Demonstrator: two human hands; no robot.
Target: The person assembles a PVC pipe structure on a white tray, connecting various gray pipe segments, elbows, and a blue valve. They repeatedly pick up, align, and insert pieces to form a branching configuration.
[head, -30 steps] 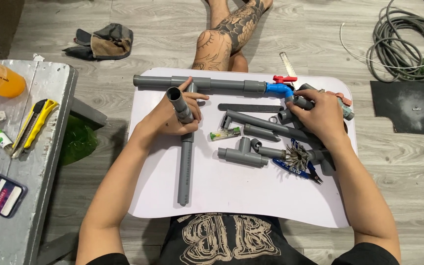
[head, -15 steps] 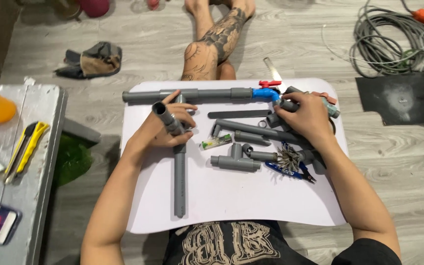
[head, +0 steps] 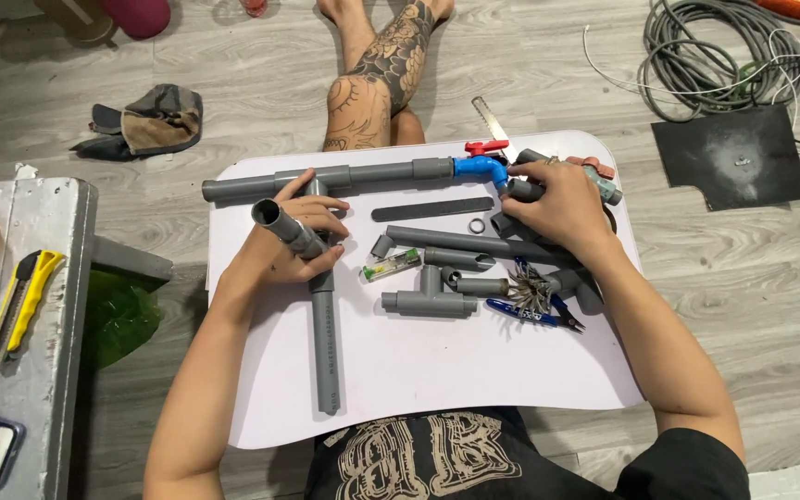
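Left hand [head: 291, 243] grips short grey pipe [head: 287, 228] (open end up-left); right hand [head: 557, 204] apart.

Grey pipes [head: 326, 315] everywhere on the white counter [head: 437, 370], grey tee [head: 430, 298] in the middle. One blue elbow [head: 480, 168] with a red handle [head: 485, 146] above it. Blue-handled pliers [head: 534, 315]. Pale grey plank floor [head: 761, 278], grey cable coil [head: 710, 56], black mat [head: 731, 157]. Yellow-and-black knife [head: 22, 301] left, green bag [head: 122, 315], black shirt [head: 437, 463] with cream print.

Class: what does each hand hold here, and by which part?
Left hand: short grey pipe, gripped around its lower end. Right hand: grey fitting, gripped at its right end.
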